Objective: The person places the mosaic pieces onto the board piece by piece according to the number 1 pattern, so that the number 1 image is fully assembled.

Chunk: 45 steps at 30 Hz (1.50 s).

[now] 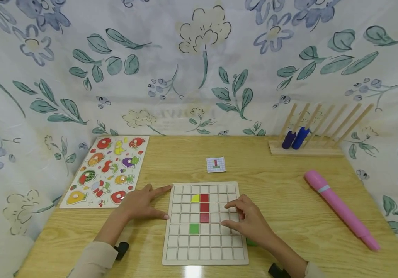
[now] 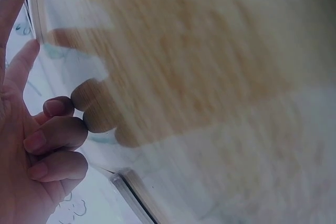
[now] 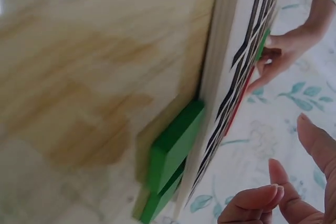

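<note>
A pale wooden grid board [image 1: 183,253] lies flat on the table. On it a yellow quarter-round tile [image 1: 195,198] sits left of the topmost of three red tiles [image 1: 204,207] in a column; a green square tile [image 1: 194,229] is lower left. My left hand [image 1: 140,204] touches the board's left edge with outstretched index finger and thumb, its other fingers curled in the left wrist view. Over the board's right part hovers my right hand [image 1: 247,222], thumb and index apart with nothing between them. Green blocks [image 3: 176,145] lie beside the board's right edge, mostly hidden by this hand in the head view.
Behind the board lies a small pattern card [image 1: 216,164]. A fruit puzzle board [image 1: 108,173] is at the left, a pink pen-shaped object [image 1: 341,210] at the right. A wooden peg stand [image 1: 307,150] with blue and purple pieces stands back right against the floral cloth.
</note>
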### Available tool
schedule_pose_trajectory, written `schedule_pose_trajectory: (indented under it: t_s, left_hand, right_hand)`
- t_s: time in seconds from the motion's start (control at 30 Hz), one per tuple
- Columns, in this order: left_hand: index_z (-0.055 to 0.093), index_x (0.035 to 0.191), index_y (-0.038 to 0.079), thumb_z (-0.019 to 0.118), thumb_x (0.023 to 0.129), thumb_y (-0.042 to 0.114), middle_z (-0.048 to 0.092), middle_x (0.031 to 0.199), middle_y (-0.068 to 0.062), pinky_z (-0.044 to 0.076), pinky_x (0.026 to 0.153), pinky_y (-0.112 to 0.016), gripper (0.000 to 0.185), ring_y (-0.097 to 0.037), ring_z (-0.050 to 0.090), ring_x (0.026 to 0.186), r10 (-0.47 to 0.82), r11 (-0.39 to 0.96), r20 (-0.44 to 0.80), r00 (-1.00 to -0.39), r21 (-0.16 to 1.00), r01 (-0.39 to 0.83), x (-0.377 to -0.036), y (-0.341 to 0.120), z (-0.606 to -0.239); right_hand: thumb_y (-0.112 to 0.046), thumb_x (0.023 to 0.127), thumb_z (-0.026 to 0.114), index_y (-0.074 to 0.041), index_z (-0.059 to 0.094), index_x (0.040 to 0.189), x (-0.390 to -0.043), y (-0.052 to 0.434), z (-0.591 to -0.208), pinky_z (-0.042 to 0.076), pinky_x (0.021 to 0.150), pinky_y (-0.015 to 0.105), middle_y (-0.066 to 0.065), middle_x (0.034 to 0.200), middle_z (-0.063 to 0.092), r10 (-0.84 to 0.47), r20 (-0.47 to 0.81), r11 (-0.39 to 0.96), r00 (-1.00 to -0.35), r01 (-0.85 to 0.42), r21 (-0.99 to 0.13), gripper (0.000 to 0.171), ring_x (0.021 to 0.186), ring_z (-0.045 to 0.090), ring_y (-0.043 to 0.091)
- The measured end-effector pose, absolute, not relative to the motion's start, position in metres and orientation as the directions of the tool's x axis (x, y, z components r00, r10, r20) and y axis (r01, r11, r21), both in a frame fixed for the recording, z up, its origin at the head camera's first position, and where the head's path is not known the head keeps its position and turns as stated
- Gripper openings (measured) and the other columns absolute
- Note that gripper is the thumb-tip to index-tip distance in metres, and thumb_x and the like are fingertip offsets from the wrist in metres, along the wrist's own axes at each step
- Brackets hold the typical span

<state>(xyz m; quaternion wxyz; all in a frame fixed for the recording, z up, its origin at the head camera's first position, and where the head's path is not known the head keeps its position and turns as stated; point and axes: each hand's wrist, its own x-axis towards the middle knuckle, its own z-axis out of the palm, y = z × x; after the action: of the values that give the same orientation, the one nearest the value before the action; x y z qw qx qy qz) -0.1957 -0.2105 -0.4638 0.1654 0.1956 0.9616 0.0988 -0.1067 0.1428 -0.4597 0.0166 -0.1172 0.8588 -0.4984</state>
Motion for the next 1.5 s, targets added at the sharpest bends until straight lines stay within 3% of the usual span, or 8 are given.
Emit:
schedule_pose_trajectory:
  t_s: [0.2, 0.53, 1.13, 1.5]
  left_hand:
    - [0.036, 0.151, 0.047, 0.066, 0.067, 0.082, 0.056, 0.12, -0.02, 0.037, 0.054, -0.034, 0.096, -0.021, 0.048, 0.065, 0.412, 0.903, -0.273, -0.869, 0.246, 0.351, -0.197, -0.211, -0.466]
    - [0.036, 0.15, 0.048, 0.066, 0.065, 0.084, 0.055, 0.109, -0.014, 0.037, 0.054, -0.033, 0.097, -0.02, 0.047, 0.065, 0.41, 0.905, -0.275, -0.869, 0.24, 0.351, -0.198, -0.211, -0.467]
    - [0.036, 0.15, 0.047, 0.067, 0.066, 0.081, 0.055, 0.106, -0.013, 0.037, 0.054, -0.033, 0.096, -0.02, 0.046, 0.063, 0.42, 0.898, -0.263, -0.868, 0.26, 0.356, -0.197, -0.212, -0.466]
    - [0.037, 0.15, 0.048, 0.068, 0.066, 0.08, 0.055, 0.105, -0.012, 0.036, 0.053, -0.033, 0.096, -0.02, 0.045, 0.063, 0.419, 0.897, -0.26, -0.87, 0.266, 0.353, -0.196, -0.211, -0.467]
  right_hand:
    - [-0.015, 0.075, 0.087, -0.006, 0.072, 0.103, -0.108, 0.158, -0.463, 0.035, 0.058, 0.022, 0.003, 0.077, 0.043, -0.199, 0.112, 0.477, -0.974, -0.195, -0.857, 0.033, 0.065, 0.037, 0.005]
    - [-0.019, 0.078, 0.085, -0.003, 0.07, 0.107, -0.103, 0.178, -0.467, 0.035, 0.058, 0.021, 0.003, 0.075, 0.043, -0.199, 0.039, 0.497, -0.979, -0.135, -0.857, 0.036, 0.063, 0.037, 0.006]
    - [-0.023, 0.073, 0.088, -0.003, 0.068, 0.104, -0.094, 0.203, -0.478, 0.034, 0.058, 0.021, 0.001, 0.078, 0.044, -0.199, -0.005, 0.577, -0.98, -0.113, -0.809, 0.042, 0.066, 0.038, 0.005]
    - [-0.017, 0.073, 0.088, -0.005, 0.068, 0.1, -0.092, 0.202, -0.482, 0.036, 0.061, 0.021, -0.001, 0.08, 0.045, -0.185, -0.013, 0.642, -0.983, -0.111, -0.758, 0.035, 0.071, 0.039, 0.006]
